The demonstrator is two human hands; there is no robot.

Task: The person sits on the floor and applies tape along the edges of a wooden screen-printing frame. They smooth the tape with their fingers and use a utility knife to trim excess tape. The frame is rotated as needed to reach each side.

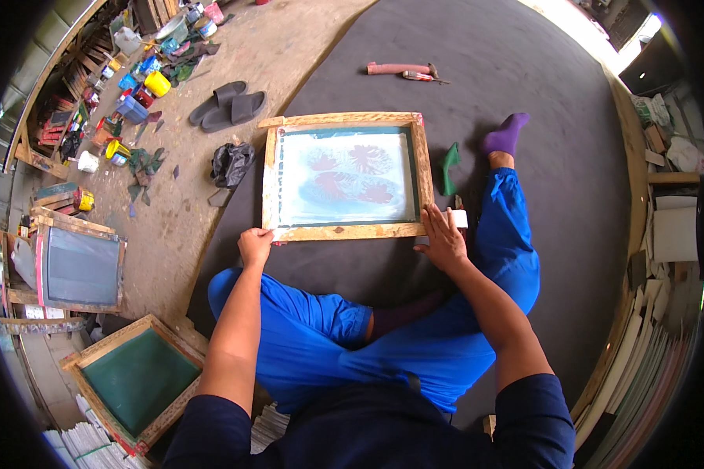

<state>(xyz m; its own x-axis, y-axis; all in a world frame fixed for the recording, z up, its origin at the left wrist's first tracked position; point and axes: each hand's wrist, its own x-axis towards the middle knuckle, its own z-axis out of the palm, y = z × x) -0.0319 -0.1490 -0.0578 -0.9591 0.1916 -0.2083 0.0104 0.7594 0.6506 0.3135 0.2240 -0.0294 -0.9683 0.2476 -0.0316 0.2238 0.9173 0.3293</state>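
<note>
A wooden-framed printing screen [344,232] lies on the dark surface in front of me, with a pale mesh that shows pinkish leafy shapes and a dark green border. At its near left corner my left hand [255,247] is closed, fingertips pinching the frame beside a small whitish patch. My right hand [444,241] rests on the near right corner, its fingers stretched out along the wood. Just past those fingers sits a white roll, apparently tape [459,219], partly hidden by the hand. A green cloth-like scrap [450,168] lies right of the screen.
Beyond the screen lie a pinkish roll-shaped thing [401,69] and a screwdriver-like tool [421,76]. Grey slides [228,106] and a black plastic bag [231,164] are at left, near several paint pots [157,84]. Another green-meshed screen [141,381] leans at lower left.
</note>
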